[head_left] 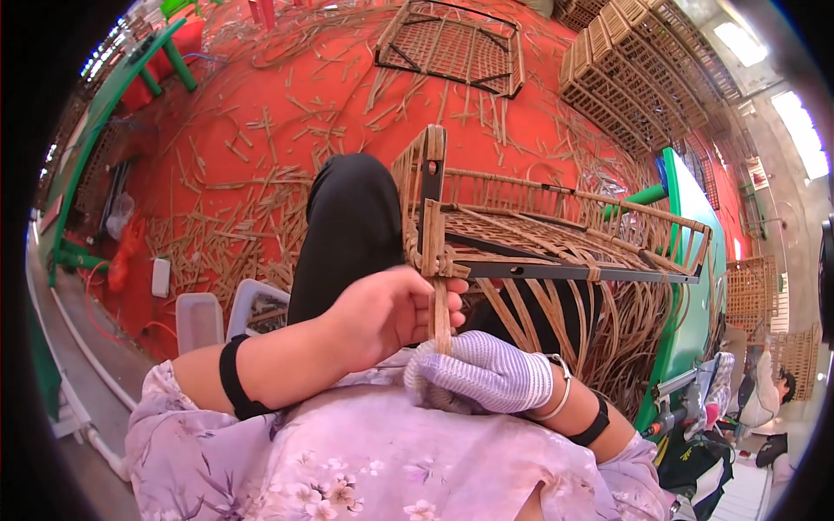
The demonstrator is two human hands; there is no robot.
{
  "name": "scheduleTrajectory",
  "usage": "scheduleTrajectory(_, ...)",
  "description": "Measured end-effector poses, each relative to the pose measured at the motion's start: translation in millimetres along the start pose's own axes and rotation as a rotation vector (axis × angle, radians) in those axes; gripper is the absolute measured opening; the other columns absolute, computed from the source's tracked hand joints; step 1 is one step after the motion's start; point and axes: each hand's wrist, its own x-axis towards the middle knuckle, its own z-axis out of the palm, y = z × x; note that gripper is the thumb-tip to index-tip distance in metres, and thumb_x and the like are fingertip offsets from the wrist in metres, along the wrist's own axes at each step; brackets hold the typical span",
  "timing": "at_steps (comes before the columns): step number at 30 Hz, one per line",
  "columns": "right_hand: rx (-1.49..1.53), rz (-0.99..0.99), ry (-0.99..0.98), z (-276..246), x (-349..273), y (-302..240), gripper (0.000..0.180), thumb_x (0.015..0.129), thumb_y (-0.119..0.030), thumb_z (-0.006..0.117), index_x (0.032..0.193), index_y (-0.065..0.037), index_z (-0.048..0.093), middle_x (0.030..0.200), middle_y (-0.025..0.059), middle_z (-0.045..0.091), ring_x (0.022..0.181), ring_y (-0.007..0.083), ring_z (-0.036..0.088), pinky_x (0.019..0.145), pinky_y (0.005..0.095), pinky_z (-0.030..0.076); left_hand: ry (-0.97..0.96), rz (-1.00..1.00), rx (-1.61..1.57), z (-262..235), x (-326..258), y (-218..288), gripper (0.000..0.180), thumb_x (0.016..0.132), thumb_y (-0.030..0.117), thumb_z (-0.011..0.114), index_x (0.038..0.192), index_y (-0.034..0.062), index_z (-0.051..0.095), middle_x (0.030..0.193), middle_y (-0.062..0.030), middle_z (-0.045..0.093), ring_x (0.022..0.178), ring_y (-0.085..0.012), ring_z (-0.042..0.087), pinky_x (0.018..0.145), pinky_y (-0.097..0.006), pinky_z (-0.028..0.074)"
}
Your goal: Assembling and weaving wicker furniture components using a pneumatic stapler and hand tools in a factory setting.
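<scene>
Across my lap lies a half-woven rattan basket frame with black metal bars and brown woven strips. A flat rattan strip comes down from its wrapped near-left corner. My bare left hand has its fingers curled around this strip just below the corner. Lower down, my right hand, in a white and lilac knitted glove, is closed on the strip's lower end. Long loose rattan strips hang from the basket frame to the right of my hands.
Cut rattan scraps litter the red floor. Farther off lies another woven panel. Stacked baskets stand at the back right, beyond a green table. White plastic bins sit at left. Another person is at far right.
</scene>
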Motion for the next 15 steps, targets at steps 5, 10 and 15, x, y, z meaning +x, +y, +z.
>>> scheduleTrajectory(5, -0.449, -0.268, 0.042, -1.8, 4.4, 6.4, 0.036, 0.094, -0.022, 0.058, 0.124, -0.003, 0.053, 0.079, 0.0106, 0.061, 0.067, 0.0206, 0.060, 0.065, 0.0329, 0.050, 0.138, 0.072, 0.106, 19.8, 8.6, 11.7, 0.021, 0.098, 0.016, 0.047, 0.107, 0.0000, 0.057, 0.072, 0.0019, 0.050, 0.064, -0.0107, 0.050, 0.068, -0.031, 0.046)
scheduleTrajectory(10, -0.330, -0.127, 0.008, -8.2, -17.8, -35.3, 0.041, 0.089, -0.024, 0.065, 0.123, -0.003, 0.055, 0.085, 0.0125, 0.063, 0.069, 0.0263, 0.063, 0.065, 0.0367, 0.051, 0.059, 0.284, 0.124, 8.1, 13.9, 32.1, 0.018, 0.101, 0.019, 0.046, 0.099, 0.0041, 0.055, 0.061, 0.0064, 0.036, 0.045, -0.0044, 0.033, 0.044, -0.022, 0.029)
scheduleTrajectory(15, -1.489, -0.534, 0.950, -84.4, -64.0, -52.1, 0.042, 0.076, -0.024, 0.074, 0.111, -0.005, 0.064, 0.100, 0.0131, 0.066, 0.093, 0.0331, 0.063, 0.085, 0.0397, 0.048, 0.138, 0.345, 0.283, 1.7, 18.4, 40.8, 0.023, 0.100, 0.023, 0.045, 0.088, 0.0064, 0.054, 0.052, 0.0088, 0.028, 0.038, -0.0030, 0.026, 0.037, -0.022, 0.021)
